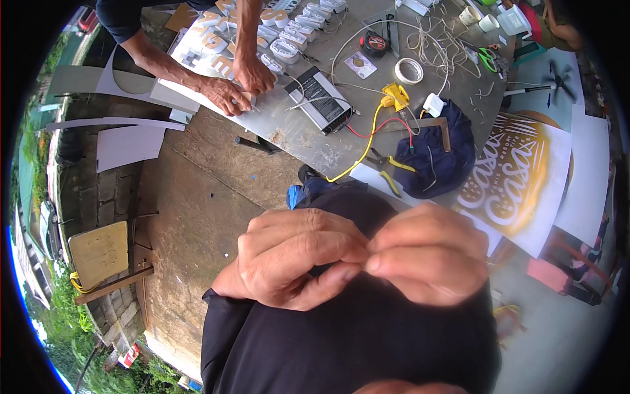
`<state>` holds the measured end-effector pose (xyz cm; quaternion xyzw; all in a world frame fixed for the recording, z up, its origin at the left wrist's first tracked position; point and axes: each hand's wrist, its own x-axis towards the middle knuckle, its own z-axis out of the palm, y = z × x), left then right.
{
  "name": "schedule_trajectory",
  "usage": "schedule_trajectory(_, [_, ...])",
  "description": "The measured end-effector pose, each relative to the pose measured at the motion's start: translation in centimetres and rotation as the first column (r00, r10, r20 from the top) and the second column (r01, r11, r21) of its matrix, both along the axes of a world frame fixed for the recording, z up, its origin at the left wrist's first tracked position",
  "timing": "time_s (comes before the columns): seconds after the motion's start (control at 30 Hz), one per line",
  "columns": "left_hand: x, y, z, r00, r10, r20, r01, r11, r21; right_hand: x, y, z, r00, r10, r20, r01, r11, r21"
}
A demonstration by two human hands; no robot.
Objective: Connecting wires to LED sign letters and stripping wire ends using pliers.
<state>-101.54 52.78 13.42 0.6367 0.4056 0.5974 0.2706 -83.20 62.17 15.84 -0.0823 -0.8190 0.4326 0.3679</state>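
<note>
Hands pinched together over a dark lap.

In the head view, the left hand (295, 256) and right hand (430, 262) met fingertip to fingertip, pinched narrow; whatever they held was too small to make out. On the table (295, 134) beyond, a co-worker's hands (239, 85) pressed near white letters (289, 46); two cups (479, 18) sat at the far edge, contents unseen.

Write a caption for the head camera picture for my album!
Two hands, left and right, pinch together over a dark lap, beside a cluttered table.
</note>
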Motion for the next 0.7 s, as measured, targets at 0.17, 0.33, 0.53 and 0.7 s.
schedule_trajectory(0.17, [-0.21,-0.11,-0.07,0.994,-0.086,0.071,0.081,0.995,0.065,-0.09,-0.01,0.01,0.994,0.088,-0.071,-0.096,0.989,-0.116])
schedule_trajectory(0.33, [0.09,-0.46,-0.06,0.991,-0.072,0.109,0.067,0.997,0.050,-0.13,0.00,-0.10,0.989,0.122,-0.079,-0.133,0.979,-0.156])
schedule_trajectory(0.53, [0.43,-0.47,0.00,0.992,-0.034,0.118,0.026,0.998,0.066,-0.28,-0.21,-0.43,0.986,0.130,-0.104,-0.142,0.982,-0.124])
schedule_trajectory(0.7, [0.29,0.08,-0.04,1.000,0.000,0.016,-0.003,0.990,0.142,-0.16,0.14,-0.15,0.983,0.149,-0.105,-0.157,0.985,-0.073])
